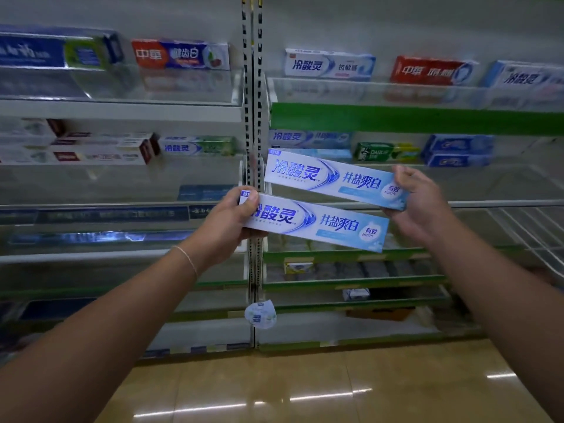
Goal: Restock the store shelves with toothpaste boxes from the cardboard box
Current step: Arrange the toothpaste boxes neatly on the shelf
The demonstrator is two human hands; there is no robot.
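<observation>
Fingers and thumb of the left hand (227, 222) clamp the left end of the lower toothpaste box (317, 224) at frame centre; those of the right hand (419, 199) curl around the right end of the upper toothpaste box (334, 178). Both boxes are held in the air, tilted down to the right, before the shelves (122, 109). Other toothpaste cartons (329, 64) line the upper tiers. Tan floor (305, 386) fills the lower frame.

Bare forearms — thin bracelet (186, 258)
</observation>
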